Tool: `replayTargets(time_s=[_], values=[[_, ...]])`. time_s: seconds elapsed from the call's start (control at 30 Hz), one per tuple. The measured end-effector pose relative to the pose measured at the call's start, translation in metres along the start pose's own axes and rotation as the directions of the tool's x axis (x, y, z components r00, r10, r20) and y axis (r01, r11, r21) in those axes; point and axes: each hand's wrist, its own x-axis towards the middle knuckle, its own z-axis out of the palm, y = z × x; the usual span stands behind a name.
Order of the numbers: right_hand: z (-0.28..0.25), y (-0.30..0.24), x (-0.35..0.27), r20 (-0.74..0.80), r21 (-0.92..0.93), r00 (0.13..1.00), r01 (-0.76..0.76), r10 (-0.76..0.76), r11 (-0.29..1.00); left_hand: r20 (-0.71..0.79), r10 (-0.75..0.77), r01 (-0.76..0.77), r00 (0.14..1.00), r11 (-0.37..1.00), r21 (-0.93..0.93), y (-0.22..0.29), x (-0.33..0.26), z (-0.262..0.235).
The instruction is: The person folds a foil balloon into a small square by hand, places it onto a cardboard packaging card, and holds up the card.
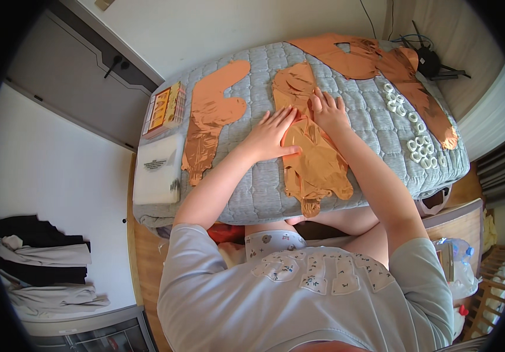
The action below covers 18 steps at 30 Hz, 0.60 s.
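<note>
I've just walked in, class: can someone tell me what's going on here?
A person is seated at a grey quilted surface, with the left hand and the right hand both resting, ungripped, on a flat copper-coloured foil shape. Another foil shape lies to the left, and more foil is spread at the far right. Small white rings sit loose to the right; a clear plastic pack lies at the left edge.
</note>
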Motion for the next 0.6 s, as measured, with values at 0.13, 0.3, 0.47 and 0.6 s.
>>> replayTargets(time_s=[0.13, 0.3, 0.47, 0.6], values=[[-0.002, -0.002, 0.001, 0.053, -0.029, 0.998, 0.015, -0.014, 0.999, 0.031, -0.014, 0.014, 0.999, 1.0, 0.009, -0.012, -0.003, 0.01], [0.002, 0.012, 0.005, 0.078, -0.02, 0.997, 0.029, -0.027, 0.999, 0.004, -0.021, 0.021, 1.0, 0.997, -0.07, -0.009, 0.0, 0.014], [-0.026, 0.005, 0.005, 0.182, 0.28, 0.983, -0.06, 0.009, 0.958, -0.039, -0.023, 0.019, 0.999, 0.993, -0.115, -0.013, -0.003, 0.013], [-0.017, 0.023, 0.005, 0.048, 0.454, 0.999, -0.024, 0.003, 0.891, -0.012, 0.003, -0.004, 1.0, 0.997, -0.079, -0.011, 0.003, 0.009]])
